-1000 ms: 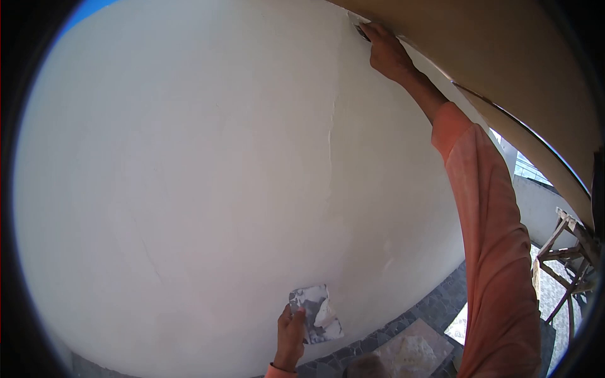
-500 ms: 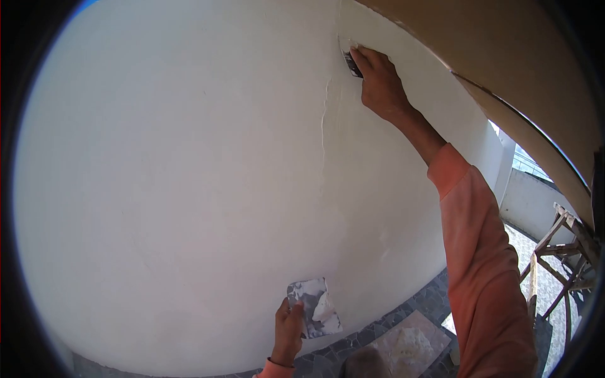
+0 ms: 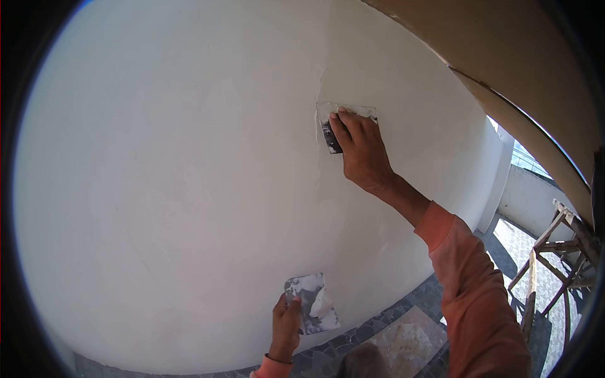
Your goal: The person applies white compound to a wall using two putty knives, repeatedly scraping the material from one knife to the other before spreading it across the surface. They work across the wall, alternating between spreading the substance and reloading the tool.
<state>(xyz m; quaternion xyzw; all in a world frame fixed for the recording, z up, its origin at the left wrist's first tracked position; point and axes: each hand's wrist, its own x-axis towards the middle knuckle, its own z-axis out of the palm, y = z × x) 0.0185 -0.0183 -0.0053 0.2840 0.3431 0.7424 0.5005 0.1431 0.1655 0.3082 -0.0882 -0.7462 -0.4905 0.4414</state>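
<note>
My right hand [image 3: 364, 150] grips a dark, plaster-smeared putty blade [image 3: 332, 137], its wide edge against the pale wall [image 3: 189, 164] in the upper middle. A thin raised line of plaster runs up the wall from the blade's left corner. Low in the view, my left hand [image 3: 287, 324] is closed on the left edge of a flat metal plate [image 3: 310, 291]. White plaster is smeared over that plate, with a thicker lump [image 3: 321, 304] on its right side.
Dark stone-patterned tiles [image 3: 419, 296] border the wall's foot, with a stained board [image 3: 409, 340] lying on them. A wooden trestle [image 3: 561, 252] stands at the right. A brown overhead surface [image 3: 504, 50] fills the upper right corner.
My right hand and its blade have moved down the wall and slightly left. The upper part of the raised plaster line looks smoother. My left hand and the plate have barely shifted.
</note>
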